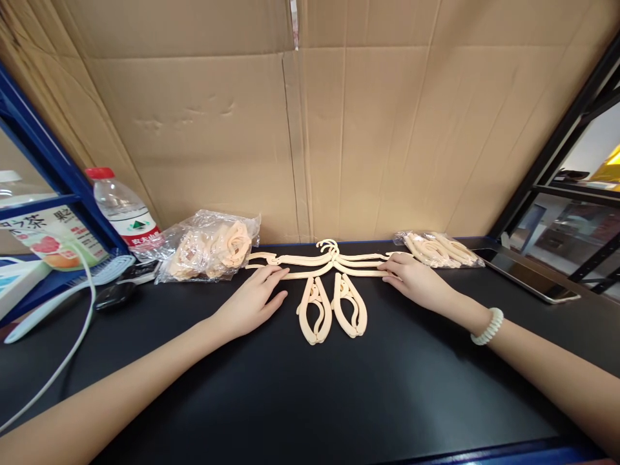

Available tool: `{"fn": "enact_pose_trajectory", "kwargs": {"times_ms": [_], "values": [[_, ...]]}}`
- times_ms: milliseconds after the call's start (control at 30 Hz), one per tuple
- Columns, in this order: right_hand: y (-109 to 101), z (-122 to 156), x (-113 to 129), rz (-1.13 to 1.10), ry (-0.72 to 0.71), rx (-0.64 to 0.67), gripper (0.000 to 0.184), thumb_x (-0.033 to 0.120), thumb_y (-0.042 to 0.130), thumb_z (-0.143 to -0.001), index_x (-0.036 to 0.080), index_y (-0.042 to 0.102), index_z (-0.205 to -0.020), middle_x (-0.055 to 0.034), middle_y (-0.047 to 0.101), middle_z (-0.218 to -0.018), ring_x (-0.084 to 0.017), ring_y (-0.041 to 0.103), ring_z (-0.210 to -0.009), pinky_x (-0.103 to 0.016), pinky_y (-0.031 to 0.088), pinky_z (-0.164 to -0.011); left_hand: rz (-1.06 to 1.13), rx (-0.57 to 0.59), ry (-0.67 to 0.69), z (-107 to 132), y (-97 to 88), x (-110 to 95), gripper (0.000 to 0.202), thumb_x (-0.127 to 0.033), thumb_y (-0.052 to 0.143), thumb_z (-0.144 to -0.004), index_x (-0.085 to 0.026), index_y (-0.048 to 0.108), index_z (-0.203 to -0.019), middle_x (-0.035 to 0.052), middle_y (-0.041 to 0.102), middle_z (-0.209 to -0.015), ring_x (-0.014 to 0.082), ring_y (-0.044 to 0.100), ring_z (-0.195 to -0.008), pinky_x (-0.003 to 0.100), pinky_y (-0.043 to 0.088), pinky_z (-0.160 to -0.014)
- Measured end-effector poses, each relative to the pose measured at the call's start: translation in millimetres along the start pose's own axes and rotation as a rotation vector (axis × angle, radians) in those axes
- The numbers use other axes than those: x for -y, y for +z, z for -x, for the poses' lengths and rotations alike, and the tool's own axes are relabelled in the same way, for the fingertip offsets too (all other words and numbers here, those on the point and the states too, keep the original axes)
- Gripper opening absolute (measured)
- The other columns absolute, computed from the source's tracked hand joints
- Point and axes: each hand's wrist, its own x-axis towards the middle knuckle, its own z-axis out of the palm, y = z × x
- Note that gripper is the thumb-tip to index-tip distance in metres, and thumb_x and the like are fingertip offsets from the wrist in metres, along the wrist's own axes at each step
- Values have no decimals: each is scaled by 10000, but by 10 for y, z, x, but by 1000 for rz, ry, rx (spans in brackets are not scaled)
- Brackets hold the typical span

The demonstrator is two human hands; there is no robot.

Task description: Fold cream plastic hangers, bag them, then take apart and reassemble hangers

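Hangers (334, 261) stacked against cardboard wall (339, 129). Left hand (254, 300) on their left tip, right hand (414, 279) on right, fingers flat (ungripped). Wide table (339, 400) stretch before hangers; stack count unclear.

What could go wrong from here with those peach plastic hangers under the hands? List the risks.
1. The left hand and right hand lie flat on the ends of the stacked peach plastic hangers; hard pressure may bend their thin arms.
2. The two folded peach hangers lie loose just in front on the smooth black table; a sliding hand could knock them askew.
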Motion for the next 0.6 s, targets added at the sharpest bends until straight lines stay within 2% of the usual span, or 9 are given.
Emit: {"fn": "enact_pose_trajectory", "kwargs": {"times_ms": [133, 233, 367, 467, 600], "values": [[-3, -24, 19, 122, -59, -15, 212, 199, 470, -944, 147, 672, -906, -96, 605, -887, -234, 575, -857, -364, 498, -758, 18, -72, 58, -86, 69, 3, 324, -281, 408, -947, -130, 623, -1137, 117, 583, -1035, 248, 581, -992, 420, 495, -918], [-45, -36, 85, 216, -113, -9, 210, 202, 485, -940, 145, 665, -849, -90, 625, -843, -236, 564, -833, -357, 469, -735, 7, -96, 74, -115, 99, 4, 279, -238, 402, -955, -134, 657, -1003, 95, 571, -931, 230, 566, -901, 411, 503, -863], [-107, -26, 167, 244, -157, -31, 203, 212, 493, -942, 154, 653, -831, -74, 657, -796, -221, 567, -813, -331, 433, -725, -23, -119, 80, -85, 90, 6, 229, -209, 434, -950, -134, 650, -953, 82, 565, -899, 223, 549, -884, 395, 500, -847], [-176, -11, 173, 259, -158, -108, 229, 235, 468, -955, 157, 649, -838, -67, 653, -758, -207, 567, -757, -313, 400, -668, -100, -159, 107, -55, 28, -28, 218, -195, 426, -955, -135, 635, -949, 87, 572, -922, 224, 539, -898, 375, 504, -821], [-320, 8, 131, 286, -131, -258, 270, 292, 442, -969, 164, 661, -878, -66, 636, -733, -192, 560, -685, -301, 363, -609, -334, -342, 162, -36, -139, -145, 201, -176, 446, -946, -144, 641, -980, 107, 585, -982, 234, 544, -918, 349, 498, -768]]}}
